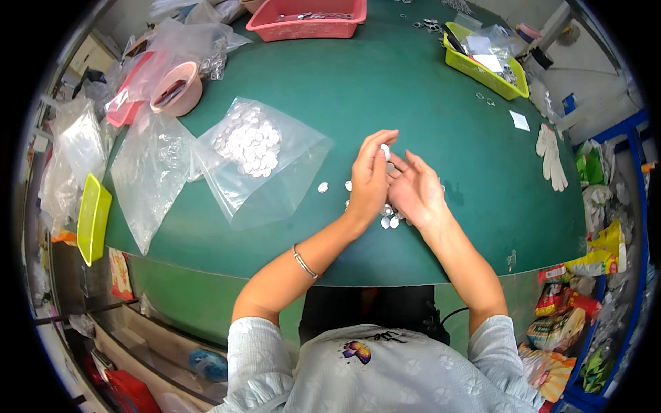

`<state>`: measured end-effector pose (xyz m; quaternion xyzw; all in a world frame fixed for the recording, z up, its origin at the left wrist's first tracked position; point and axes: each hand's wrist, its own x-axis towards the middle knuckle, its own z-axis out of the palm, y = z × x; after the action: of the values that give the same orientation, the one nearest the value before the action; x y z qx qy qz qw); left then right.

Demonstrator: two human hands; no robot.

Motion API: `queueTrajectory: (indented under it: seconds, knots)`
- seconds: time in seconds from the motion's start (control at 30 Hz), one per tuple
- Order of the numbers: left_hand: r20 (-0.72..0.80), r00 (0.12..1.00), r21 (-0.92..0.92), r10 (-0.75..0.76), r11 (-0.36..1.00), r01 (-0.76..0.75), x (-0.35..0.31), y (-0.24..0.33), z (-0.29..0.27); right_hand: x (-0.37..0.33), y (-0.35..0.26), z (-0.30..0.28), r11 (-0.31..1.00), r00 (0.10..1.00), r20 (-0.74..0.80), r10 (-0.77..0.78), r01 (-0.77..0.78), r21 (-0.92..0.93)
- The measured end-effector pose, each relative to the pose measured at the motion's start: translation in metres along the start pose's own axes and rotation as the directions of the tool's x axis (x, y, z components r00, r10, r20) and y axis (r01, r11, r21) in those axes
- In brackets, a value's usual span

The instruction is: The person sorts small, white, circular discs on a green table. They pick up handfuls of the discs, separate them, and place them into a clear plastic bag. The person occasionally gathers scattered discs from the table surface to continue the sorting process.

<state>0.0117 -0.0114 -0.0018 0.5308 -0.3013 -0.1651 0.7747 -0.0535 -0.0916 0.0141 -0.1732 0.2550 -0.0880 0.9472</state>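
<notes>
My two hands meet over the green table, right of centre. My left hand (370, 180) is closed, with a small white oval disc (385, 151) between thumb and fingers. Close against it, my right hand (418, 195) is turned palm up, its fingers apart and its palm bare. Another disc shows between the hands by the right fingertips; whether it is held is unclear. Under and around both hands lie several loose silvery-white discs (385, 222), partly hidden. One stray disc (323, 187) rests to the left. Farther left, a clear plastic bag (303, 168) holds a heap of similar discs (251, 141).
A second clear bag (148, 182) lies at the left, beside a pink bowl (190, 93) and a yellow-green tray (93, 219). At the back stand a pink tray (306, 29) and a filled lime tray (482, 69). A white glove (550, 157) lies on the right.
</notes>
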Motion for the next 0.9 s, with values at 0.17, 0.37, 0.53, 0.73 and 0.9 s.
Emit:
queueTrajectory:
  seconds: [0.17, 0.37, 0.53, 0.73, 0.9]
  knots:
    - [0.212, 0.959, 0.335, 0.188, 0.908, -0.252, -0.005, 0.002, 0.009, -0.001, 0.005, -0.005, 0.998, 0.997, -0.063, -0.054, 0.056, 0.027]
    - [0.115, 0.970, 0.288, 0.216, 0.927, -0.241, -0.005, 0.005, 0.009, 0.005, 0.003, -0.018, 0.969, 0.997, 0.057, 0.053, -0.066, 0.239]
    - [-0.007, 0.973, 0.361, 0.230, 0.908, -0.212, 0.002, 0.007, 0.002, 0.006, -0.007, -0.021, 0.961, 0.977, 0.181, -0.110, 0.058, 0.270]
    - [0.207, 0.940, 0.661, 0.271, 0.670, -0.339, -0.005, 0.012, 0.010, 0.005, -0.020, -0.019, 0.964, 0.973, 0.150, -0.177, 0.141, 0.225]
    - [0.254, 0.935, 0.693, 0.246, 0.628, -0.353, -0.004, 0.006, 0.007, -0.003, -0.017, -0.010, 0.977, 0.963, 0.184, -0.194, 0.172, 0.129]
